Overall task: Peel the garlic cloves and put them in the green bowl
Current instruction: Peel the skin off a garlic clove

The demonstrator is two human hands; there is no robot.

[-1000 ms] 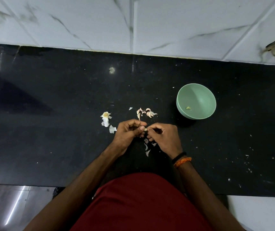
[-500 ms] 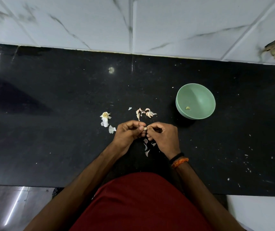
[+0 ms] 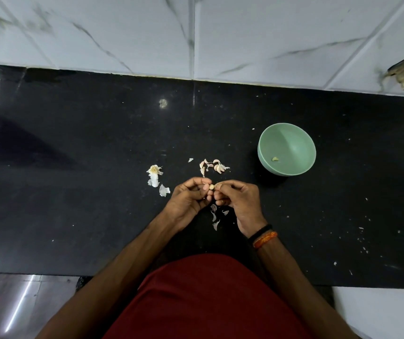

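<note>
Person stands at a black counter [image 3: 73,192], both hands raised just above it, meeting fingertip to fingertip on the near-left side of the green bowl [image 3: 286,149]. Left hand [image 3: 191,199] has fingers curled, thumb and forefinger pinching one garlic clove [image 3: 212,187]; right hand [image 3: 237,199] is curled too, its fingertips pinching the same clove from the opposite side. Clove is small, pale, sits right between the two thumbs; can't tell how much skin is on it. Green bowl stands upright on the counter, well apart from the hands, with one peeled clove [image 3: 275,159] lying at the bottom of it, toward its near side. Left of the bowl, between it and the hands, a small cluster of unpeeled cloves [image 3: 214,165] lies on the counter, pinkish-white, touching each other. Further left of the bowl, past the cluster, a garlic root stub [image 3: 154,170] with papery skin scraps [image 3: 164,190] near it. More peel flakes [image 3: 214,216] lie on the counter below the hands, on the near side relative to the bowl. Right wrist wears a black band and an orange thread bracelet [image 3: 264,239]. Person's red shirt [image 3: 208,302] fills the bottom of the view. White marble-pattern wall tiles [image 3: 122,33] run behind the bowl, along the counter's far edge.
</note>
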